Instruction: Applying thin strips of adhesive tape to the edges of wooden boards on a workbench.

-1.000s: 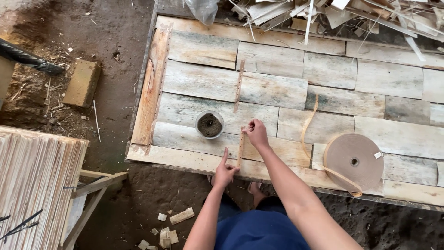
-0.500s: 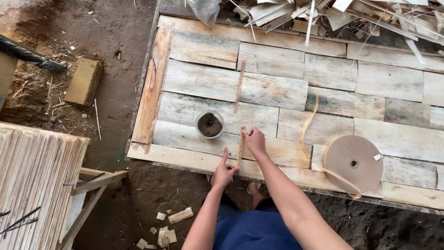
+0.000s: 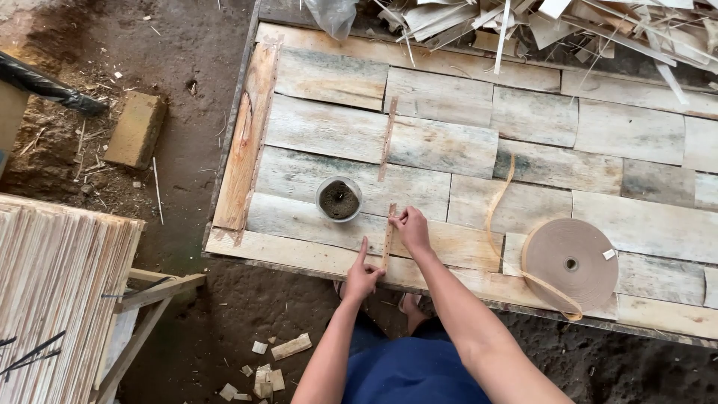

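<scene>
Brown paper tape strip point(image 3: 388, 236) is lying lengthwise away from me across weathered veneer tabletop point(image 3: 329, 135); my right hand point(image 3: 410, 227) is pinching its far end, left hand point(image 3: 361, 275) index finger pressing the near end.

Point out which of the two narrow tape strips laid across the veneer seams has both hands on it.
The near strip, beside the small round pot: the right hand presses its top, the left hand its lower end. The farther strip lies untouched higher up.
</scene>
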